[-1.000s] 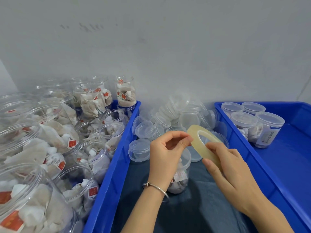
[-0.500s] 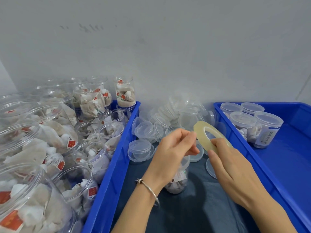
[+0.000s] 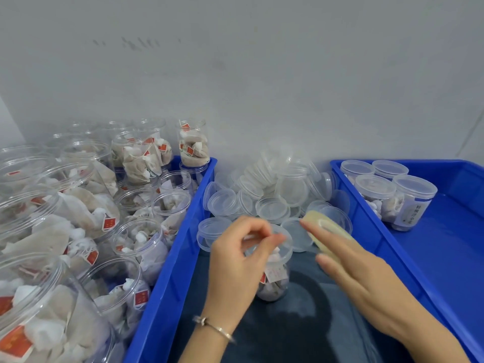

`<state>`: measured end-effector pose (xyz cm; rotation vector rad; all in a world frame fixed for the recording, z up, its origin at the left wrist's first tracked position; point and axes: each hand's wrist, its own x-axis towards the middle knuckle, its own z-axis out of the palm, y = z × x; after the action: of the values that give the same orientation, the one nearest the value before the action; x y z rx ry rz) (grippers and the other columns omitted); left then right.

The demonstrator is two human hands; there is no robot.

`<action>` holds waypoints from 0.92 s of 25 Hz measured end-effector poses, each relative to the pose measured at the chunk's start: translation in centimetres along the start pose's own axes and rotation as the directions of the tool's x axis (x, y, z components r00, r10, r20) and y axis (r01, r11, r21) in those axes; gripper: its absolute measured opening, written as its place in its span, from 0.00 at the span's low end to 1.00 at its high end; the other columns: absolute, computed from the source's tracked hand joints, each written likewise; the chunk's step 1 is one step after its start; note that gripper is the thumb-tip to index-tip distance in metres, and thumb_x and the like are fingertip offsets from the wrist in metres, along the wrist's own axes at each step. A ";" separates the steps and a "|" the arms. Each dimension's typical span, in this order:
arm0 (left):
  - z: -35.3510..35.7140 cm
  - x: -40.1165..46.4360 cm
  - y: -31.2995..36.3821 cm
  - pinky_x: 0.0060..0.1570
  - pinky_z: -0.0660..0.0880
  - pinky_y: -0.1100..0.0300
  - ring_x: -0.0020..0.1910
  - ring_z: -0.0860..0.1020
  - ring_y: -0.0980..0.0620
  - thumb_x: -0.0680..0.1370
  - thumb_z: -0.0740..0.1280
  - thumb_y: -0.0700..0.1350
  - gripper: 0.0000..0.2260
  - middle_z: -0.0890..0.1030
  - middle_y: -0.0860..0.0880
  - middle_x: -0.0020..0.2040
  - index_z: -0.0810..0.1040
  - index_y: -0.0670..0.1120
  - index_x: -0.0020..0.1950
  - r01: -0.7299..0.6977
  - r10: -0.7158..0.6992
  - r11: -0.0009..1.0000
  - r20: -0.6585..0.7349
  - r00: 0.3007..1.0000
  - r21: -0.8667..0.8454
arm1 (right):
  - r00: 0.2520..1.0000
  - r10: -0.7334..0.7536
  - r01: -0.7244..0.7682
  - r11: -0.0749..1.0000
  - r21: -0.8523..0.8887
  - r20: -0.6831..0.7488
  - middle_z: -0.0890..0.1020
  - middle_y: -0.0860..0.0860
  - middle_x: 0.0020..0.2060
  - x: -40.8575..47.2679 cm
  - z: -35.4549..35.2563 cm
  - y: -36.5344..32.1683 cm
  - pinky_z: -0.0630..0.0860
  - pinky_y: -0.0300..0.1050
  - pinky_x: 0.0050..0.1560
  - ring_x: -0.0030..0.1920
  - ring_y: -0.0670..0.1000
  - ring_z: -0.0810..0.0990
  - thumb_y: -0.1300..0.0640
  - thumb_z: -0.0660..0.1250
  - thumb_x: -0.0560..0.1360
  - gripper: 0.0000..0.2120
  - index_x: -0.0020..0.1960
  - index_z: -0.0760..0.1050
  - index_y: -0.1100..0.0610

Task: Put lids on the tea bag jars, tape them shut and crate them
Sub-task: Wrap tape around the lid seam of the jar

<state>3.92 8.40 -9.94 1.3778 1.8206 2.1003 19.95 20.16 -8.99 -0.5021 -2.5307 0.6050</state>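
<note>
A lidded jar of tea bags (image 3: 273, 280) stands on a dark cloth between two blue crates. My left hand (image 3: 242, 258) hovers over its lid (image 3: 284, 241), thumb and forefinger pinched together on the loose end of the clear tape, which is blurred and hard to make out. My right hand (image 3: 348, 265) holds the yellowish tape roll (image 3: 326, 231) just right of the jar, fingers stretched along the roll. Several lidded jars (image 3: 408, 203) stand in the right crate (image 3: 366, 226).
The left crate (image 3: 183, 231) is packed with several open jars of tea bags (image 3: 141, 239). A heap of loose clear lids (image 3: 272, 184) lies against the wall behind my hands. The dark cloth (image 3: 301, 328) covers the space in front.
Both hands have dropped lower toward the jar. The tape roll has tilted flatter and moved down to the right, and my left hand's pinch now sits over the jar lid.
</note>
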 end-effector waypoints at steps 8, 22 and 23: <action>0.6 -5.7 -6.8 0.61 0.72 0.66 0.62 0.75 0.63 0.64 0.74 0.47 0.06 0.78 0.61 0.59 0.80 0.46 0.33 0.332 -0.390 0.900 -0.183 0.902 -0.283 | 0.998 -0.048 0.057 0.852 -0.520 0.029 0.71 0.48 0.32 0.8 3.8 0.3 0.64 0.44 0.31 0.28 0.50 0.71 0.40 0.44 0.80 0.21 0.73 0.54 0.36; 1.2 -4.2 -9.3 0.56 0.73 0.69 0.65 0.75 0.55 0.69 0.71 0.36 0.07 0.79 0.53 0.63 0.74 0.37 0.36 0.257 -0.339 0.856 -0.112 0.934 -0.449 | 0.986 -0.157 0.088 0.763 -0.640 -0.052 0.71 0.50 0.26 2.1 4.9 1.8 0.63 0.42 0.24 0.22 0.52 0.71 0.44 0.51 0.76 0.22 0.65 0.75 0.43; 1.2 -4.1 -9.5 0.56 0.73 0.69 0.65 0.75 0.56 0.69 0.72 0.36 0.07 0.79 0.53 0.63 0.74 0.37 0.37 0.260 -0.338 0.859 -0.108 0.935 -0.440 | 0.985 -0.162 0.092 0.764 -0.639 -0.052 0.71 0.50 0.26 2.1 4.8 1.8 0.61 0.41 0.24 0.21 0.52 0.71 0.44 0.52 0.76 0.22 0.64 0.76 0.43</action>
<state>2.43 10.02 -20.17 0.7663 1.3920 2.3147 16.10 21.06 -12.85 -0.5585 -2.5950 -0.3592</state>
